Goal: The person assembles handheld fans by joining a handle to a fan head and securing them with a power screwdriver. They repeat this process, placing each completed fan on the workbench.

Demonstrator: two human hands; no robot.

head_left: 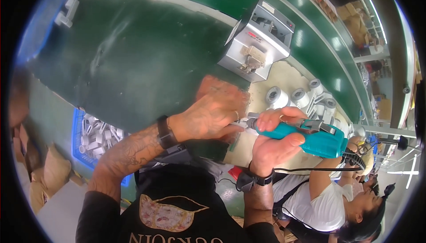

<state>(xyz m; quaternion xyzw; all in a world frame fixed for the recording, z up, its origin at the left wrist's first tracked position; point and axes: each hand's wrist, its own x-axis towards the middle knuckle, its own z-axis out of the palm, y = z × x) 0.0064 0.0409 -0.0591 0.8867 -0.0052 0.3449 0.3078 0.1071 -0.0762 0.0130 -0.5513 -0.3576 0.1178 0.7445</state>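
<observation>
My right hand (271, 147) is wrapped round a teal electric screwdriver (321, 142), which lies almost level with its tip toward the left. A black cord runs from its rear end. My left hand (212, 113) is closed, its fingertips pinching a small white part (240, 123) right at the screwdriver's nose. Most of that part is hidden by my fingers, so its exact kind and any screw cannot be made out. Beneath the left hand lies a reddish-brown pad (222, 86) on the green bench.
A grey benchtop machine (257, 39) stands beyond my hands. Several white cylindrical fittings (299, 96) crowd the bench at right. A blue crate (78, 147) at lower left holds many white parts. A person in a white shirt (321, 196) sits close on my right.
</observation>
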